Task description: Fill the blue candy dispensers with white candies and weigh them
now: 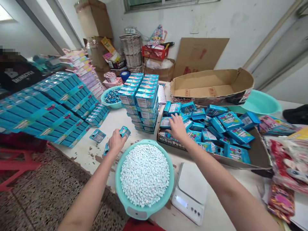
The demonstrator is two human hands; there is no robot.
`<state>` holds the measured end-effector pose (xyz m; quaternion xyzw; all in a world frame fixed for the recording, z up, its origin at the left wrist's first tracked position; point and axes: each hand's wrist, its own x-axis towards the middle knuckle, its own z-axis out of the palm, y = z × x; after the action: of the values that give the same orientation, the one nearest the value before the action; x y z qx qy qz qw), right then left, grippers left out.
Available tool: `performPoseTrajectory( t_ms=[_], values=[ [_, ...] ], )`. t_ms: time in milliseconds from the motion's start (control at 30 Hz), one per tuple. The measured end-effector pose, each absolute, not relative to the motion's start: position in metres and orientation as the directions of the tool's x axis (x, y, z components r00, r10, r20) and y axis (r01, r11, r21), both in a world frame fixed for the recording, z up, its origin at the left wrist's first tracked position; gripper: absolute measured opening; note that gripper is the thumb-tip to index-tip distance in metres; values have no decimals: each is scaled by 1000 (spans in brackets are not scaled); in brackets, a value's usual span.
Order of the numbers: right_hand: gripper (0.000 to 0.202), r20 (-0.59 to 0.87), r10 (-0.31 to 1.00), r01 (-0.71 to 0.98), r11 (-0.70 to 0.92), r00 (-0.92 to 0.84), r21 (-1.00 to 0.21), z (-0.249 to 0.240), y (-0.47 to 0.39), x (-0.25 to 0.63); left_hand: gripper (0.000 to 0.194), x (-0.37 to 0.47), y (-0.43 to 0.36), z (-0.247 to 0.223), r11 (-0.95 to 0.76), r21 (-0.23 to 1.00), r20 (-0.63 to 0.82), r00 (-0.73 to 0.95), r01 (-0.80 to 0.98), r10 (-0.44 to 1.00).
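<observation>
My left hand [116, 141] is on the table left of the bowl, its fingers closed round a small blue packet [124, 132]. Another blue piece [106, 149] shows partly behind the wrist, and a flat blue packet [97, 136] lies further left. My right hand [177, 127] reaches over the cardboard tray [261, 150] of blue boxes [229, 120], fingers spread and touching boxes at its left end; no box is lifted. Between my forearms stands a turquoise bowl [144, 212] full of small pale pellets.
A white scale [192, 183] sits right of the bowl. Stacked blue boxes [146, 96] stand behind it, with long rows of boxes [48, 112] at left. An open carton [211, 86], a turquoise basin [262, 102] and plastic bags [288, 160] are at right. A person [19, 70] is far left.
</observation>
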<state>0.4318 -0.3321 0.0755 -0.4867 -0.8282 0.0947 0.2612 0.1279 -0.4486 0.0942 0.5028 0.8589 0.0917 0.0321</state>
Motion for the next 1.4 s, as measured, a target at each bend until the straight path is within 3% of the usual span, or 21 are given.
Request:
performPoseTrajectory(
  t_ms=[133,200,267,367,433,500,633,833,1000,1100,1200,1300,1400],
  values=[
    [66,223,898,820,438,-380,-369,66,-297,414,29,111,-434,52,469,47,-149,-458,882,877],
    [66,208,912,832,407,-352,-376,67,-295,421,30,108,-437,43,472,34,-143,-463,881,875],
    [69,214,919,814,393,-331,-427,73,-306,438,32,108,-446,41,447,56,-40,-445,893,894],
    [65,239,936,584,348,-257,-733,86,-351,469,34,119,-467,40,291,236,178,-336,927,925],
    [53,118,983,359,162,-142,-919,89,-396,483,34,137,-485,36,107,404,229,-214,909,950],
    [46,-50,996,127,-39,-80,-991,85,-443,490,34,160,-502,28,-35,501,197,-75,865,978],
    [51,-263,958,-194,-281,-117,-940,70,-517,486,38,199,-520,16,-65,461,68,37,885,997],
    [76,-303,920,-290,-369,-248,-883,72,-557,474,43,231,-515,27,44,322,-143,3,946,990],
    [91,-368,899,-377,-434,-237,-818,80,-547,464,31,247,-517,32,147,447,-212,-55,882,976],
    [85,-411,840,-426,-536,-354,-729,79,-543,457,20,246,-517,33,276,712,-235,-152,645,960],
    [73,-393,785,-521,-614,-478,-593,73,-546,452,25,243,-515,36,394,908,-365,-193,144,911],
    [76,-425,767,-595,-641,-480,-485,70,-552,450,26,238,-516,42,481,826,-528,-102,-294,843],
    [68,-496,785,-581,-613,-371,-536,72,-556,450,24,234,-517,52,569,542,-676,81,-618,732]
  ],
)
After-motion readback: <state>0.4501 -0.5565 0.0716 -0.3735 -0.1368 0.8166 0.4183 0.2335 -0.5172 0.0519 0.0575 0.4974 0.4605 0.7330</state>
